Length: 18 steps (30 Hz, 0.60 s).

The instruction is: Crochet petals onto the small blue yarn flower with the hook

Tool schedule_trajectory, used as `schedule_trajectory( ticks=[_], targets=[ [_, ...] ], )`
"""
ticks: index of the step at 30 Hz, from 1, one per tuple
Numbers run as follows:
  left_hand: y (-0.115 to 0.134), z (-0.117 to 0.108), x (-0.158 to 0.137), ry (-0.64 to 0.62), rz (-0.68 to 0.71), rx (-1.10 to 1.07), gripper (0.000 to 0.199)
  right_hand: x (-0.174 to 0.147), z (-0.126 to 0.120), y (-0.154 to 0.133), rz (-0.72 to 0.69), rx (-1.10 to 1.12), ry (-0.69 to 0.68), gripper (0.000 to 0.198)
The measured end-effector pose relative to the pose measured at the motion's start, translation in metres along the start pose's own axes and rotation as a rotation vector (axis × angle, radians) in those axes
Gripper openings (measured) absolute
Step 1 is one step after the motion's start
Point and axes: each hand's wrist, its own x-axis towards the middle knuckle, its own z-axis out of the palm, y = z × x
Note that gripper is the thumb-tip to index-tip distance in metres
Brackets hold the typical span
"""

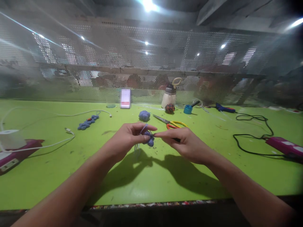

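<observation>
My left hand (132, 135) is closed on a small purple-blue crochet piece (150, 142), with a strand of the same yarn looped over its raised index finger. Loose yarn ends hang below the fingers. Facing it, my right hand (183, 142) grips a crochet hook (176, 139); its dark handle shows under the fingers, and its tip meets the piece. Just beyond lies a ball of purple-blue yarn (144, 115). Scissors (169, 121) with red and yellow handles rest behind my right hand, blades pointing away to the left.
A finished-looking blue crochet strip (88, 122) lies left. At the back stand a phone (125, 98), a bottle (169, 96), a dark multicoloured yarn ball (169, 108) and a blue pot (188, 109). A glue gun (224, 108), cables and power strips (285, 146) occupy the sides.
</observation>
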Motion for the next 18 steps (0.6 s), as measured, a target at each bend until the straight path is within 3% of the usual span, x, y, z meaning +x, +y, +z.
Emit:
schedule_trajectory(
  ticks=[4, 7, 10, 12, 14, 16, 18],
  targets=[
    [-0.006, 0.005, 0.001, 0.115, 0.388, 0.462, 0.017, 0.002, 0.010, 0.003, 0.113, 0.114, 0.092, 0.032],
    [-0.014, 0.013, 0.001, 0.172, 0.736, 0.824, 0.023, 0.002, 0.023, 0.003, 0.258, 0.427, 0.146, 0.030],
    [-0.018, 0.021, 0.000, 0.279, 0.877, 0.922, 0.023, 0.003, 0.036, -0.002, 0.404, 0.740, 0.246, 0.031],
    [-0.018, 0.025, -0.001, 0.351, 0.776, 0.756, 0.023, 0.004, 0.043, -0.006, 0.433, 0.870, 0.321, 0.032],
    [-0.017, 0.026, -0.001, 0.362, 0.546, 0.428, 0.028, 0.004, 0.047, -0.008, 0.419, 0.928, 0.373, 0.031],
    [-0.014, 0.025, 0.000, 0.302, 0.311, 0.064, 0.035, 0.004, 0.047, -0.007, 0.372, 0.909, 0.393, 0.029],
    [-0.012, 0.021, 0.001, 0.229, 0.173, -0.189, 0.038, 0.003, 0.045, -0.004, 0.290, 0.798, 0.383, 0.027]
  ],
)
